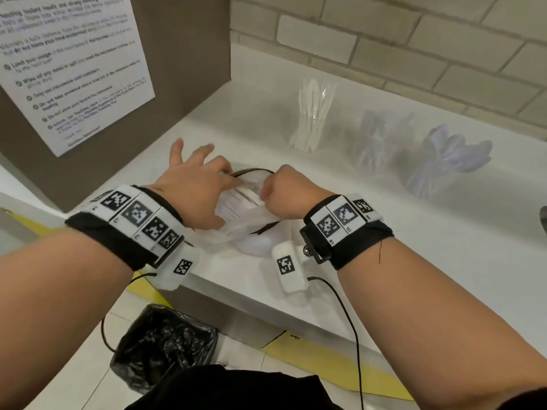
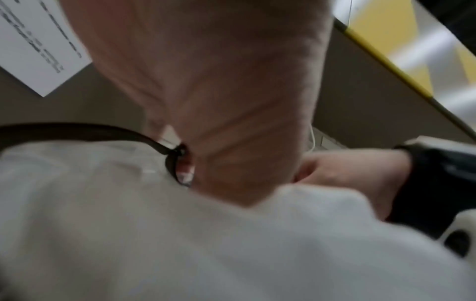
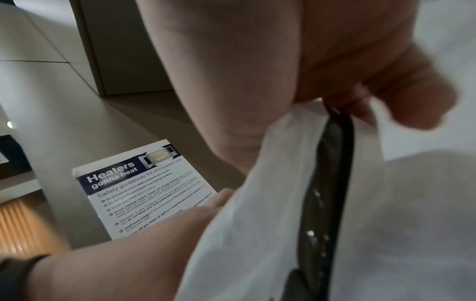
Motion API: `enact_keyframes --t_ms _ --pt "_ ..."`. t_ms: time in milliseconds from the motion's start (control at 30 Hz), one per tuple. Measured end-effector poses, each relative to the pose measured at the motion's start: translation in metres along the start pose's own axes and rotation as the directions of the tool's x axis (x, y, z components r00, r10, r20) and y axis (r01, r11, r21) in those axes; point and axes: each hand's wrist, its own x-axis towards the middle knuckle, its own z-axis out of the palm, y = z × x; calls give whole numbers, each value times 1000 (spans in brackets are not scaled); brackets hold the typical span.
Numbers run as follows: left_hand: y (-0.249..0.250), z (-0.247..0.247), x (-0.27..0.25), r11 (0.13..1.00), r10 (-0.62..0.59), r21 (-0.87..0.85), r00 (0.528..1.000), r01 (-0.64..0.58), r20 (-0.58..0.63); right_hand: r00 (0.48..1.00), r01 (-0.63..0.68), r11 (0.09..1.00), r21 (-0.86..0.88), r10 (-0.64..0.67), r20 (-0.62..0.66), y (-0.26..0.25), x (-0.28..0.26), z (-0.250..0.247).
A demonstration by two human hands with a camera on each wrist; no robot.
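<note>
Both wrist views blur at close range, and the hands hide most of a black-rimmed container [image 1: 247, 192], half-sheathed in a thin white bag [image 1: 233, 233] near the tabletop's [image 1: 384, 232] front edge. The right grip [image 1: 282, 190] is curled, pinching film and rim together. The left grip [image 1: 192, 184] splays, straight fingers resting on the lid. The rim looks round, lid upward; the bag trails toward the person.
</note>
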Motion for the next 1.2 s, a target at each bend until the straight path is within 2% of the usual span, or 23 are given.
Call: enact_keyframes --t_ms 33,100,167,233,300,367,400,433,467,500,567,600,633,667,700,733,800,867,967,1200 --pt "1 0 2 1000 -21 -9 999 22 39 999 -41 999 -8 41 -10 -1 -2 0" --pt "2 0 7 993 -75 -80 993 83 92 993 -92 996 -11 92 75 1 -4 3" --pt "2 -2 11 973 -84 -205 987 111 135 977 -72 997 -15 74 201 4 -9 3" --pt "1 -5 12 953 -95 -267 978 143 184 973 -11 1000 -19 15 231 7 -9 4" --pt "2 -6 10 926 -213 -245 934 286 285 987 72 996 -45 -64 146 9 -3 5" --pt "5 -10 3 889 -355 -139 847 437 394 992 122 992 21 -123 3 10 3 6" --pt "6 -12 0 885 -389 -73 816 460 428 990 129 989 69 -125 -60 10 5 4" --pt "6 -14 -5 892 -406 -14 815 452 414 984 140 987 83 -129 -125 11 7 4" --pt "4 -15 -9 904 -407 28 841 426 355 975 133 990 51 -122 -183 9 9 3" --pt "1 -16 -12 925 -378 56 889 377 259 967 120 993 1 -116 -229 8 11 2" --pt "0 -20 -18 975 -214 69 977 212 13 942 119 993 -11 -116 -315 4 10 -1" --pt "2 -21 -17 993 -101 47 988 107 -113 927 127 992 16 -113 -357 0 8 -2" --pt "4 -19 -14 1000 3 7 981 -2 -195 907 150 989 20 -130 -400 -4 5 -4" --pt "7 -17 -11 994 89 -39 969 -100 -230 899 166 986 -5 -154 -411 -9 2 -4" --pt "10 -14 -8 980 151 -97 964 -176 -221 902 179 983 -51 -184 -390 -12 -1 -4" --pt "13 -9 -5 967 171 -158 970 -199 -174 925 168 981 -101 -192 -329 -14 -3 -2" --pt "16 1 1 952 95 -285 994 -107 -55 973 64 984 -165 -98 -208 -10 -6 2" --pt "15 7 7 933 5 -361 1000 3 22 987 -6 992 -126 -14 -157 -2 -6 6" --pt "20 5 16 944 -15 -328 999 29 44 993 12 1000 -15 -13 -119 3 -4 12" --pt "37 -3 30 962 82 -266 994 -61 67 988 50 994 95 -35 -154 9 -2 19"
